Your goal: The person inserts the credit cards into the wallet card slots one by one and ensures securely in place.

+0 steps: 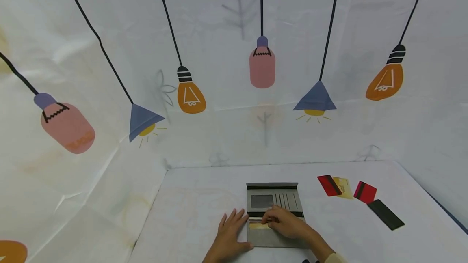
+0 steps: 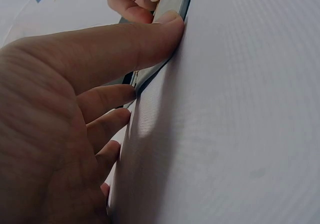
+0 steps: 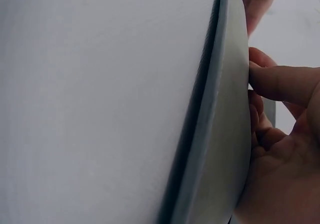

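Observation:
A grey wallet [image 1: 265, 239] lies unfolded on the white tabletop, with a dark window pocket and card slots in its upper half. My left hand [image 1: 230, 234] rests at its left edge, fingers spread and fairly straight. In the left wrist view the thumb [image 2: 155, 41] lies on the wallet's near edge. My right hand [image 1: 287, 223] is over the middle of the wallet, its thumb and forefinger pinching at a gold card [image 1: 257, 226] that shows above the lower pocket. Seen from the right wrist, the thumb [image 3: 280, 81] meets the curled fingers beside the grey cover; the card is hidden there.
Right of the wallet lie a red card [image 1: 329, 185] with a dark stripe overlapping a yellow card [image 1: 343, 188], another red card [image 1: 367, 192], and a dark green rectangular piece [image 1: 386, 214]. A white sheet printed with hanging lamps [image 1: 191, 98] rises behind and beside the table.

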A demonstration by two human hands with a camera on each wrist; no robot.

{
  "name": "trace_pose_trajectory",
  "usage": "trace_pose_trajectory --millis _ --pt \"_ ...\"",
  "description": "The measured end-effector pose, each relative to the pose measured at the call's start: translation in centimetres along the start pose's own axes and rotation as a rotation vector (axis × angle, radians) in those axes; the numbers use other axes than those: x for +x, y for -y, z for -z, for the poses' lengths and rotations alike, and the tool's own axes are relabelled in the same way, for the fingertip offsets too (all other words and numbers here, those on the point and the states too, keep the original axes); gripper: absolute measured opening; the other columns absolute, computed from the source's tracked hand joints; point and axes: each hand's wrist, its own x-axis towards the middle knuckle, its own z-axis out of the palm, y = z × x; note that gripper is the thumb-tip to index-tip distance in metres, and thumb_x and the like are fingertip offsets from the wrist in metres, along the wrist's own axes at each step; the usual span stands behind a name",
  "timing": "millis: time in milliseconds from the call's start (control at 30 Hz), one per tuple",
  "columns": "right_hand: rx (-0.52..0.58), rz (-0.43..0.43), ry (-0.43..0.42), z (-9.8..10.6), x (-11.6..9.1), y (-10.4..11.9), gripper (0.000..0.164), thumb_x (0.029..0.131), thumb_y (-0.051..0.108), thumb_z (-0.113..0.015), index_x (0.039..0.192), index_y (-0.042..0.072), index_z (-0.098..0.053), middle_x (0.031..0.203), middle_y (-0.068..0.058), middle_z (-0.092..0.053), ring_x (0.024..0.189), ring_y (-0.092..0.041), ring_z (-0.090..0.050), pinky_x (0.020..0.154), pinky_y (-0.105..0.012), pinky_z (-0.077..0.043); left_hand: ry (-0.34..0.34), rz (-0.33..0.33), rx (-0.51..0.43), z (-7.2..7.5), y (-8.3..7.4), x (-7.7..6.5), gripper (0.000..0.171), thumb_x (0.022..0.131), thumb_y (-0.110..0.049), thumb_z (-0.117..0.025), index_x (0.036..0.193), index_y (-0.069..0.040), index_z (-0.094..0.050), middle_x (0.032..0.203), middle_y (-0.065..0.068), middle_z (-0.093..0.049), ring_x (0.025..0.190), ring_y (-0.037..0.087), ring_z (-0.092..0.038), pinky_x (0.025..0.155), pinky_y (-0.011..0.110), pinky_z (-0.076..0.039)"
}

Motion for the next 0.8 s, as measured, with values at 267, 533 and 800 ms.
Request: trace_pose_trajectory --millis 267,533,800 --pt "0.042 -0.002 0.031 0.01 0.04 0.42 0.016 0.098 0.01 -0.06 0.101 0.021 -0.071 0.102 0.005 -0.059 0.088 -0.002 -0.05 0.072 -0.023 -0.044 -0.003 -0.002 0.002 0.09 -0.09 0.03 0.086 0.072 -0.048 -0.084 0.146 -0.016 -0.052 0.156 0.01 -0.046 0.148 0.039 -0.034 0.117 0.068 -0.018" --pt "0.056 -0.041 0.049 0.1 0.04 0.37 0.016 0.097 0.008 -0.06 0.101 0.02 -0.07 0.102 0.005 -0.061 0.089 -0.003 -0.051 0.073 -0.024 -0.045 -0.011 -0.017 -0.003 0.01 -0.02 0.1 0.088 0.072 -0.052 -0.082 0.146 -0.016 -0.052 0.156 0.009 -0.045 0.148 0.039 -0.034 0.117 0.068 -0.018" --pt "0.07 -0.03 0.015 -0.19 -0.08 0.29 0.017 0.096 0.007 -0.061 0.1 0.02 -0.071 0.1 0.003 -0.058 0.083 -0.002 -0.047 0.068 -0.022 -0.042 -0.019 -0.024 0.001 0.03 0.21 -0.01 0.088 0.072 -0.055 -0.081 0.146 -0.017 -0.052 0.156 0.009 -0.046 0.147 0.04 -0.034 0.117 0.069 -0.019"
